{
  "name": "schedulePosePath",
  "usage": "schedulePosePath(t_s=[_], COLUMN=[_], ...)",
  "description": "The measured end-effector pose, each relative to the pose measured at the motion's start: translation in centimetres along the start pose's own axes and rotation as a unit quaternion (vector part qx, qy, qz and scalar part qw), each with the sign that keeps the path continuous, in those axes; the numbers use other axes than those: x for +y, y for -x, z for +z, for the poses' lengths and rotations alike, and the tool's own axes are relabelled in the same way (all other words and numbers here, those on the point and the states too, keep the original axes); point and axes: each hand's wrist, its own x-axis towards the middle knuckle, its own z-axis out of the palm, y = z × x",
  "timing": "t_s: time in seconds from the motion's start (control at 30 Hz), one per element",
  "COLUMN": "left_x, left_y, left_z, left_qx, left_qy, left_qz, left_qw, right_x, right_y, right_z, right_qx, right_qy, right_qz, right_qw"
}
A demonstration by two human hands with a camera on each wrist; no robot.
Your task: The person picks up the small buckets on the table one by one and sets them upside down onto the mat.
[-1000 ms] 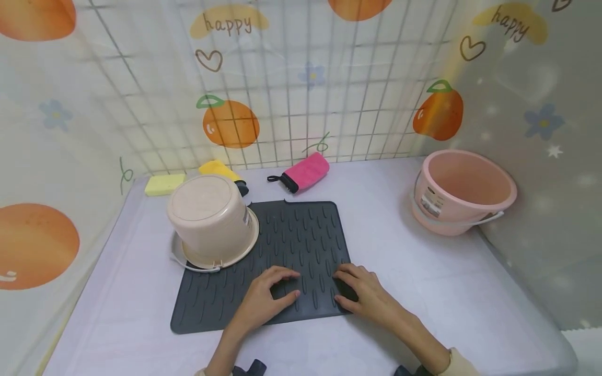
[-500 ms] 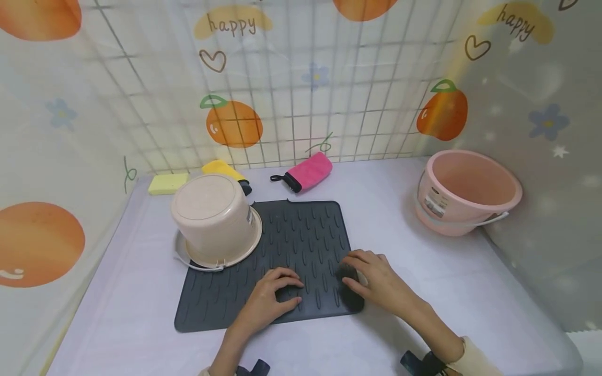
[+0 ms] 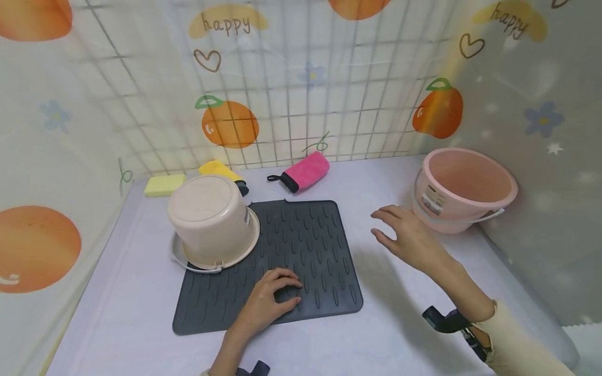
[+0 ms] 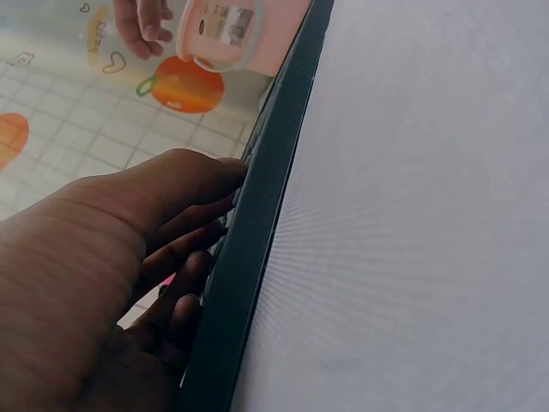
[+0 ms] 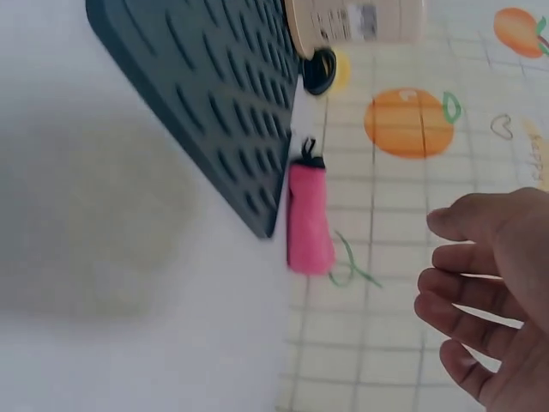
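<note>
My left hand [image 3: 269,298] rests at the front part of a dark grey ridged mat [image 3: 305,245], its loosely bent fingertips touching the surface and nothing held. In the left wrist view those fingers [image 4: 197,176] lie along the mat's edge. A beige bucket [image 3: 207,214] stands upside down on the mat's left side, its handle lying at the base. Above the table, right of the mat, hovers my right hand [image 3: 409,237] with relaxed, spread fingers and nothing in them. Just beyond it an upright pink bucket [image 3: 437,209] stands with its handle hanging down in front.
Behind the mat lies a bright pink cloth pouch [image 3: 308,171] with a black end and loop. A yellow item [image 3: 218,168] with a dark end is partly hidden by the beige bucket, beside a pale yellow block [image 3: 164,185]. A printed curtain over a wire grid [image 3: 291,78] backs the table.
My right hand has left the mat's right edge, rising and moving right toward the pink bucket. My left hand stays at nearly the same place on the mat.
</note>
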Motion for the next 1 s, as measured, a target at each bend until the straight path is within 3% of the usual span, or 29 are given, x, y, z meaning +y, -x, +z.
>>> schedulePosePath(t_s=[0.23,0.47,0.7,1.0], left_x=[-0.1,-0.2,-0.2,-0.3], left_y=[0.2,0.1,0.0,0.1], left_z=[-0.1,-0.1,-0.1,0.1], left_qx=[-0.003,-0.003,-0.002,0.000], left_qy=[0.004,0.002,0.003,0.007], left_qz=[-0.021,-0.019,-0.011,-0.007], left_qw=[0.9998,0.9998,0.9999,1.0000], right_x=[2.1,3.8,6.4,8.2], right_y=[-1.9,-2.9,-2.8,-2.0], right_z=[-2.7,-5.1,-6.8,-7.3], right_qx=[0.029,-0.016,-0.045,-0.067], right_qy=[0.037,0.082,0.105,0.111], right_qz=[0.016,0.099,0.163,0.187], right_qw=[0.999,0.992,0.980,0.974])
